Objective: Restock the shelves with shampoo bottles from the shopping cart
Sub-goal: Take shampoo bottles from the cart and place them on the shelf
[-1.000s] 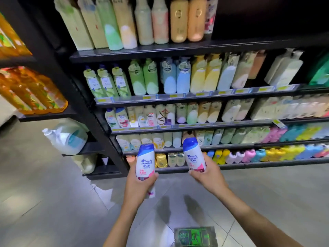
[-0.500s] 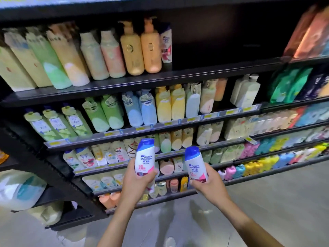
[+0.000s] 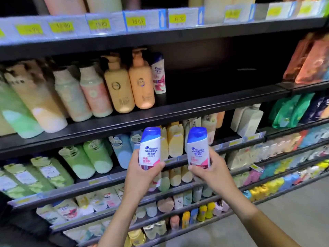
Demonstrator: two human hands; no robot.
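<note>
My left hand (image 3: 140, 173) grips a white shampoo bottle with a blue cap (image 3: 149, 147), held upright in front of the shelves. My right hand (image 3: 210, 172) grips a second bottle of the same kind (image 3: 198, 147), also upright, a little to the right. One matching bottle (image 3: 158, 73) stands on the dark shelf (image 3: 204, 104) above, just right of two orange pump bottles (image 3: 141, 81). The stretch of that shelf to its right is bare and dark. The shopping cart is out of view.
Rows of pastel bottles fill the shelves left of and below my hands. A price-label strip (image 3: 135, 21) runs along the shelf edge overhead. Orange and green refill pouches (image 3: 306, 63) hang at the far right. Grey floor (image 3: 293, 207) lies at the lower right.
The view has tilted upward and drawn nearer the shelves. Both hands, each still holding its bottle, now sit higher against the shelving, just under the shelf with the bare stretch.
</note>
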